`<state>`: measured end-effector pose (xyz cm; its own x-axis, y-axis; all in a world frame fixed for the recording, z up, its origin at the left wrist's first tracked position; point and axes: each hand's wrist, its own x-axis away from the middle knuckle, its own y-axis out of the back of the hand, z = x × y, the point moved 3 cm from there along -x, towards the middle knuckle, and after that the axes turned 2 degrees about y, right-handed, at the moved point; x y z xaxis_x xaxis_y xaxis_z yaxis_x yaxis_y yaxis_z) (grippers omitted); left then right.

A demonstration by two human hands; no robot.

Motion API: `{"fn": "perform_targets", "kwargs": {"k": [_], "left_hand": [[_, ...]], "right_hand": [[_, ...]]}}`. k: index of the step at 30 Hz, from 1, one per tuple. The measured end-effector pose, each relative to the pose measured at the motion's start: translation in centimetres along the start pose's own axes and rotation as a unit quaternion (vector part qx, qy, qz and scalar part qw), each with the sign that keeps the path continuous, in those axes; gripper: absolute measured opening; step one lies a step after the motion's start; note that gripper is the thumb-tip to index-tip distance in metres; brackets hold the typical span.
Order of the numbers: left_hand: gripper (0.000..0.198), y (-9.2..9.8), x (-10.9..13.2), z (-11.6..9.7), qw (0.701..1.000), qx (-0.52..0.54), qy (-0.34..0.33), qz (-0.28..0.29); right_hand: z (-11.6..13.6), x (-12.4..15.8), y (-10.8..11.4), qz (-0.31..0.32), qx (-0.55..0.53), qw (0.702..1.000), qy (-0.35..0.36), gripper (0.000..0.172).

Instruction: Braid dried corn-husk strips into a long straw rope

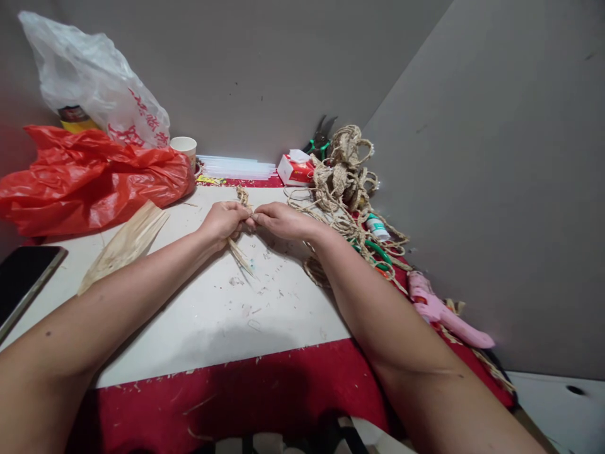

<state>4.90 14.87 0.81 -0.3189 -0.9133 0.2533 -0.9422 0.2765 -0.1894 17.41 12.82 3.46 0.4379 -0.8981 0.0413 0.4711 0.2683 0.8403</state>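
Observation:
My left hand (225,221) and my right hand (278,219) meet over the white board (203,328), fingertips almost touching. Both are closed in a pinch on a strand of dried husk. A twisted part of this husk cord (242,195) sticks out beyond my fingers. Its loose, untwisted end (241,257) hangs below my left hand, toward me. The stretch between the fingertips is mostly hidden. A wide, pale dried husk leaf (125,243) lies to the left, partly behind my left forearm.
Coiled husk cords (343,176) pile up at the right, with green-handled pruning shears (321,142) behind and a pink glue gun (447,312) nearer. A red tissue pack (296,169), clear glue sticks (236,166), paper cup (184,148), red plastic bag (94,176) and phone (28,277) surround the board.

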Motion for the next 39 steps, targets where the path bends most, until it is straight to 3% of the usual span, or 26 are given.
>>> {"fn": "perform_targets", "kwargs": {"k": [5, 8, 10, 13, 16, 20, 24, 27, 33, 36, 39], "left_hand": [[0.014, -0.2, 0.0, -0.4, 0.999, 0.023, 0.004, 0.035], [0.012, -0.1, 0.1, -0.7, 0.999, 0.023, -0.008, 0.048], [0.012, -0.1, 0.2, -0.8, 0.998, 0.009, -0.011, 0.057], [0.010, 0.0, 0.1, -0.8, 0.997, -0.028, -0.016, 0.070], [0.008, 0.0, 0.1, -0.7, 0.994, -0.077, -0.040, 0.068], [0.009, -0.1, 0.2, -0.6, 0.986, -0.137, -0.065, 0.069], [0.010, 0.2, 0.0, -0.6, 0.977, -0.185, -0.011, 0.101], [0.012, 0.9, -0.4, -1.2, 0.947, -0.296, -0.042, 0.117], [0.013, 1.5, -0.2, -2.9, 0.845, -0.505, -0.160, 0.068], [0.014, 1.2, 0.4, -3.7, 0.811, -0.559, -0.169, 0.036], [0.018, 0.5, 1.2, -3.7, 0.801, -0.577, -0.151, 0.044]], "right_hand": [[-0.5, -0.5, -0.2, -0.097, 0.050, 0.994, -0.009, 0.026], [-0.4, -0.4, -0.3, -0.131, -0.011, 0.991, -0.037, 0.024], [-0.5, -0.1, -0.4, -0.117, -0.117, 0.983, -0.078, 0.024], [-0.4, 0.2, -0.7, -0.040, -0.289, 0.950, -0.113, 0.021], [-0.4, 0.3, -0.9, 0.011, -0.369, 0.922, -0.120, 0.018], [-0.8, -0.1, -1.2, -0.037, -0.343, 0.924, -0.164, 0.017], [-1.2, -0.3, -1.6, -0.123, -0.266, 0.939, -0.181, 0.016], [-1.2, -0.5, -1.8, -0.153, -0.205, 0.951, -0.175, 0.020], [-1.4, -0.8, -2.3, -0.152, -0.153, 0.959, -0.185, 0.019], [-1.5, -0.9, -2.6, -0.145, -0.192, 0.953, -0.186, 0.018], [-1.4, -0.8, -2.8, -0.109, -0.299, 0.925, -0.205, 0.018]]}}
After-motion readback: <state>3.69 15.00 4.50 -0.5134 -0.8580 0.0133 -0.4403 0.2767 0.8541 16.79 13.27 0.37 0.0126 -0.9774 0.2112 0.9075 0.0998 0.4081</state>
